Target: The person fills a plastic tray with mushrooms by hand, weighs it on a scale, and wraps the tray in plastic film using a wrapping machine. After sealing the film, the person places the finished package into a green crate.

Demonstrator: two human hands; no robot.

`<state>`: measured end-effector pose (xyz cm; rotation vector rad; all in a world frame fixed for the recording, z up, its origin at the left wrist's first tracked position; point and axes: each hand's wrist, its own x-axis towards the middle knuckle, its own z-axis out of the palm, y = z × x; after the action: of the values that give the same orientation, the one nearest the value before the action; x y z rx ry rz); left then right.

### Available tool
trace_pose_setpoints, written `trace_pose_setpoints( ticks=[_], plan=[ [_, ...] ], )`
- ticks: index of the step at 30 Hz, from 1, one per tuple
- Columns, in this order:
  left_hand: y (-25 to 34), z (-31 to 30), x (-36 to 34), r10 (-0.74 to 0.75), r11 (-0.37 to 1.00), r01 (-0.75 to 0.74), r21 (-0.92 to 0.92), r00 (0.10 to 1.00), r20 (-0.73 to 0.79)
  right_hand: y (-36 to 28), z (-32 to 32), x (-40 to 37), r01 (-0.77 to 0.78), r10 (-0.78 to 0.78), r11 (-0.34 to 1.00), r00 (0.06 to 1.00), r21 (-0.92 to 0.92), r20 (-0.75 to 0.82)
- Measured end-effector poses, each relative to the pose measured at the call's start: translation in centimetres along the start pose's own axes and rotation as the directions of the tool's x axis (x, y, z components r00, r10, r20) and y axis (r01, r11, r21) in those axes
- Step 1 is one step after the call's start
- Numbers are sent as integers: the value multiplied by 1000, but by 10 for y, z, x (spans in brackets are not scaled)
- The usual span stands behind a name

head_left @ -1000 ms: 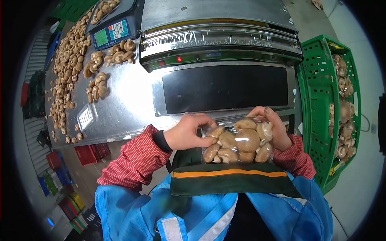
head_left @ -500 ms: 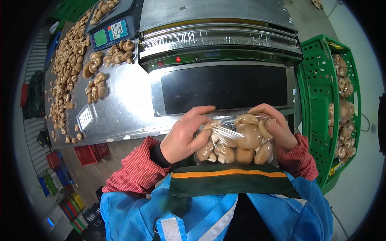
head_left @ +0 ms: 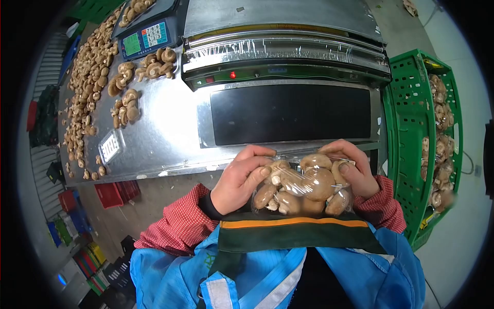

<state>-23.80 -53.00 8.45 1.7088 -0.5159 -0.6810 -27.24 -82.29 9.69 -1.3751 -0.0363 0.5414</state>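
Mushroom pack (head_left: pixel 303 188), film-wrapped, sits clasped between both hands close to the chest — left hand (head_left: pixel 237 181) curled on its left end, right hand (head_left: pixel 356 169) gripping the right. Just beyond lies the wrapping machine's black plate (head_left: pixel 290 113); a green crate (head_left: pixel 409 118) of mushrooms stands at the right.

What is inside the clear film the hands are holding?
Brown mushrooms fill the film pack. Left hand and right hand cover its sides; any tray underneath is hidden.
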Motion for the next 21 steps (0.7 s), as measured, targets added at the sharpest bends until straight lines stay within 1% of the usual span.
trace_pose_setpoints(
  ticks=[1,2,4,5,7,8,11,12,14,15,16,17,19,20,21],
  plan=[
    [1,1,-1,-8,1000,8,-16,999,-35,0,0,0,19,-19,1000,1000,-1,-6],
    [2,2,-3,-6,1000,7,20,999,-49,0,-1,0,40,-40,999,999,-2,-11],
    [6,3,-5,2,996,5,95,997,-75,-2,0,1,24,-23,999,1000,32,-19],
    [9,2,-4,-3,998,8,65,996,-87,-2,0,1,17,-15,999,1000,49,-26],
    [12,0,-6,-20,1000,20,-2,994,-108,0,-1,1,26,-26,1000,999,-7,-23],
    [6,-2,-6,-78,996,74,-60,994,-71,1,0,2,32,-33,999,999,-36,-16],
    [-15,5,-5,-107,991,100,-85,991,-81,8,1,5,-12,12,999,1000,40,-10],
    [-12,6,-4,-74,991,59,-123,990,-121,9,1,6,-19,20,997,1000,74,-9],
    [-5,2,-2,-25,998,19,-57,995,-97,10,1,7,-34,36,990,999,140,-7],
    [-1,0,-2,0,1000,-2,-23,996,-84,10,1,7,-27,27,990,1000,140,-2],
    [3,1,-4,-14,998,8,-57,996,-93,8,1,6,-18,18,990,1000,141,3],
    [0,1,-4,-58,995,52,-83,996,-70,7,2,6,-10,9,990,1000,142,9],
    [-11,5,-5,-144,981,140,-131,989,-22,12,2,6,7,-8,998,1000,63,24],
    [-18,8,-5,-222,964,222,-147,975,21,13,2,6,19,-20,1000,999,21,31],
    [-17,9,-4,-222,964,220,-150,975,5,12,2,6,14,-14,1000,1000,24,11]
  ],
)
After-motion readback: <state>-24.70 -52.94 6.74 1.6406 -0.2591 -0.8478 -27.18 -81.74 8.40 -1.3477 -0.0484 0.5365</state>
